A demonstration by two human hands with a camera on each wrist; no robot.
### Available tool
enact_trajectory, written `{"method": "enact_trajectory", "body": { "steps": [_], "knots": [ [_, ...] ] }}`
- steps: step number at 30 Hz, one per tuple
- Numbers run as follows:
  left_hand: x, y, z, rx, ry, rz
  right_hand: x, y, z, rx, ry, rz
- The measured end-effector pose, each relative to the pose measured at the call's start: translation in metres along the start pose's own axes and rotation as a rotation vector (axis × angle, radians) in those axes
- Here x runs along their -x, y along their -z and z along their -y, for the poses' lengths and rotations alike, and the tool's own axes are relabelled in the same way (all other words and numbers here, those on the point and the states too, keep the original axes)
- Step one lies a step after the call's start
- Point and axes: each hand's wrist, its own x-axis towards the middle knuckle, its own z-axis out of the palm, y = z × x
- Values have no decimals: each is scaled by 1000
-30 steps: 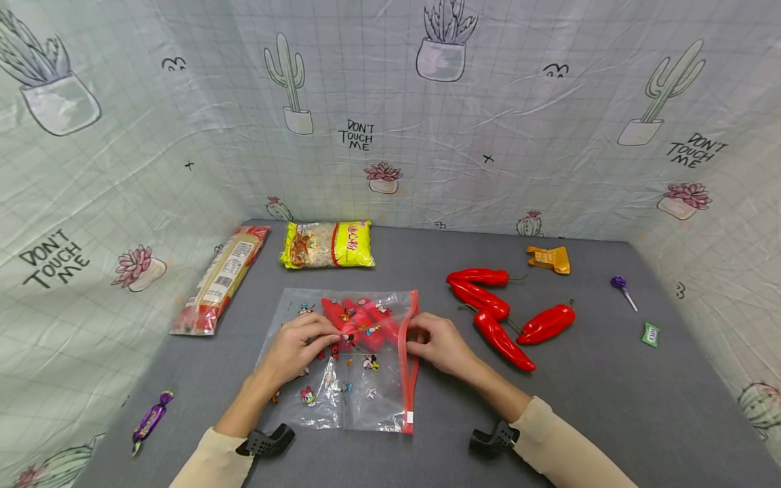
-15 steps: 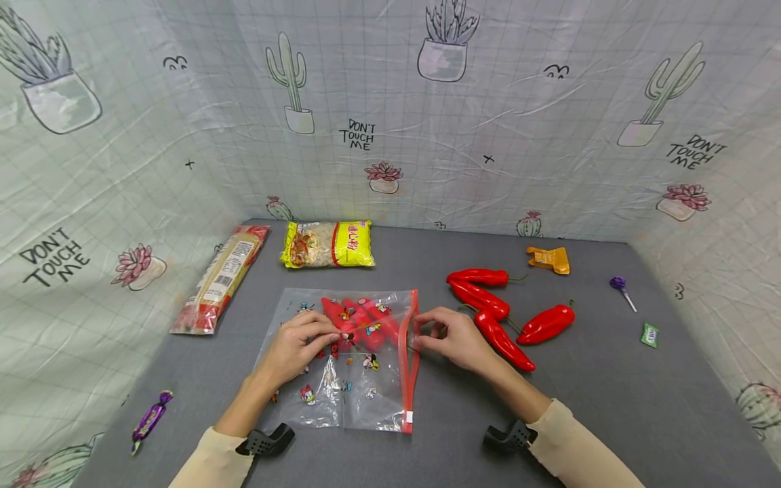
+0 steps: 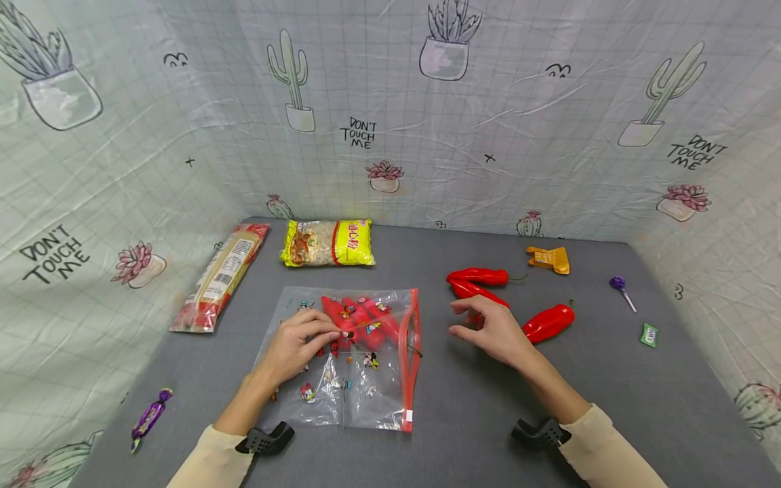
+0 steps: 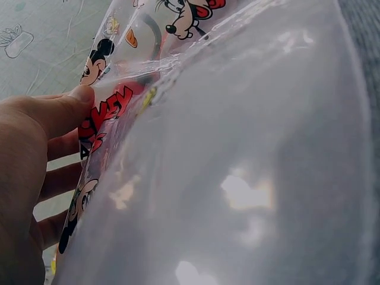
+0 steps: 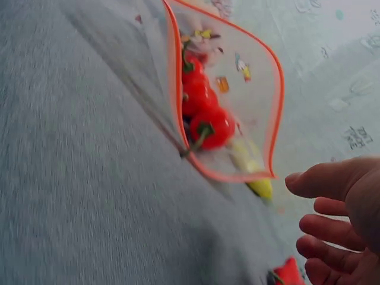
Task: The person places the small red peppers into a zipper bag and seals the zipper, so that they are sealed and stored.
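Note:
A clear zip bag [image 3: 323, 400] with cartoon prints and a red zip edge lies on the grey table, its mouth facing right. Red chili peppers [image 3: 363, 322] are inside it; a stem pokes out at the mouth. In the right wrist view the mouth gapes around the peppers [image 5: 212, 126]. My left hand [image 3: 300, 344] pinches the bag's upper film; the left wrist view shows the thumb [image 4: 65, 113] on one side and fingers behind. Holding nothing, my right hand [image 3: 497, 332] hovers with parted fingers beside the loose red chili peppers [image 3: 549, 322], partly covering some.
A yellow noodle packet [image 3: 327, 244] and a long red-ended packet [image 3: 221, 281] lie at the back left. A purple wrapped candy [image 3: 150, 421] is at front left. Toward the right are an orange wrapper [image 3: 549, 259], a purple lollipop [image 3: 619, 285] and a green candy [image 3: 649, 335].
My right hand has come away from the bag's mouth and moved right toward the loose peppers, its fingers spreading. The left hand and the bag stay in place.

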Motion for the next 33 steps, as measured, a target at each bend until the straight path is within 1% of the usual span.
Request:
{"method": "enact_trajectory", "body": {
  "steps": [3,7,12,18,25,27,30,33],
  "knots": [
    [0,0,0,1,-5,-1,3,6,-6,96,-31,-35],
    [0,0,-1,0,-8,-2,7,12,-15,203,-97,-61],
    [0,1,-1,1,-1,2,10,14,-23,261,-169,-41],
    [0,1,0,-3,7,5,9,12,-24,291,-184,-37],
    [1,0,1,1,19,7,7,11,-21,305,-228,8],
    [1,0,1,-2,19,8,7,12,-21,298,-234,7],
    [1,0,0,-10,17,10,6,15,-18,242,-239,-19],
    [1,0,0,-14,16,11,5,21,-12,146,-240,-58]
  ]
}}
